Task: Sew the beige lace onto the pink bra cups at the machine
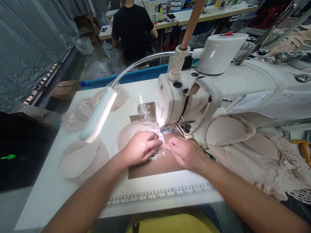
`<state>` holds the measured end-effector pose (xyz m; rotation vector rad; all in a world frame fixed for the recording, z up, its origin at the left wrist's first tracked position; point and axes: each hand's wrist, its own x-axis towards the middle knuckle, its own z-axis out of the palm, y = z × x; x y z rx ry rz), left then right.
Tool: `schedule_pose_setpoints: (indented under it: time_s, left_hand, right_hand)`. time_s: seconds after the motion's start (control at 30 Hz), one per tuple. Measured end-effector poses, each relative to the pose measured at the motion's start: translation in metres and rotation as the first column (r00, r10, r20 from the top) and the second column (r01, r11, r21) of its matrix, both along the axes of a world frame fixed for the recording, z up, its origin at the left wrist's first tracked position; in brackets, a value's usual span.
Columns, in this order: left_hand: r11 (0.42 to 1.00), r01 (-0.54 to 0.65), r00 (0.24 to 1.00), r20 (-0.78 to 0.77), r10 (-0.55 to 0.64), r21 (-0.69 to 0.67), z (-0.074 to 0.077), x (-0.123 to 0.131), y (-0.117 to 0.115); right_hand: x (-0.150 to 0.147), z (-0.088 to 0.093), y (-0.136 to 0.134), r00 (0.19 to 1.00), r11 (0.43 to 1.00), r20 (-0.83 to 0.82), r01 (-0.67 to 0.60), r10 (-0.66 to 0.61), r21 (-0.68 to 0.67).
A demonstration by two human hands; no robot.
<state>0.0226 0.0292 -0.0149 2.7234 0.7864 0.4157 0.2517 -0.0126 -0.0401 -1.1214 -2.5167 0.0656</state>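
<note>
My left hand (pixel 142 147) is curled, fingers pressed on a beige lace piece (pixel 136 131) lying in front of the needle of a white sewing machine (pixel 218 87). My right hand (pixel 186 152) lies flat beside it, fingers stretched toward the presser foot (pixel 166 130), holding the fabric down on a brown plate (pixel 155 166). The two hands nearly touch at the fingertips. The lace edge under the needle is brightly lit.
A gooseneck lamp (pixel 98 116) hangs over the white table (pixel 60 191). Padded cups (pixel 77 160) and lace pieces (pixel 80 111) lie left; more (pixel 243 139) pile right under the machine arm. A ruler strip (pixel 160 194) runs along the front edge. A person in black (pixel 132 27) works behind.
</note>
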Motion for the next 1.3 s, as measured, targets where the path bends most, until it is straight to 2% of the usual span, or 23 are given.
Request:
schedule_pose_setpoints:
  time_s: [0.23, 0.5, 0.7, 0.8, 1.07, 1.3]
  left_hand:
    - [0.987, 0.004, 0.996, -0.092, 0.011, 0.16, -0.003, 0.003, -0.003]
    - [0.986, 0.006, 0.994, -0.107, 0.012, 0.169, -0.004, 0.003, -0.002]
    - [0.994, -0.001, 0.994, -0.112, 0.014, 0.112, -0.001, 0.003, -0.003]
    - [0.995, -0.016, 0.994, -0.11, 0.027, 0.098, 0.0, 0.003, -0.003]
    - [0.996, 0.005, 0.987, -0.161, 0.01, 0.091, -0.003, 0.005, 0.003]
    - [0.99, 0.019, 0.984, -0.177, 0.005, 0.136, -0.006, 0.001, 0.011]
  right_hand:
    - [0.001, 0.005, -0.002, 1.0, 1.0, -0.027, -0.014, 0.013, -0.022]
    - [0.003, 0.013, 0.004, 0.975, 0.991, -0.22, 0.006, -0.037, -0.137]
    - [0.0, 0.009, 0.003, 1.0, 1.0, -0.001, 0.025, -0.025, 0.001]
    - [-0.001, 0.009, 0.001, 0.999, 0.998, 0.038, 0.024, -0.025, 0.051]
    - [-0.004, 0.01, 0.007, 0.999, 0.999, 0.02, 0.038, -0.039, 0.019]
    - [-0.009, 0.012, 0.01, 0.985, 0.986, 0.065, 0.163, -0.161, -0.021]
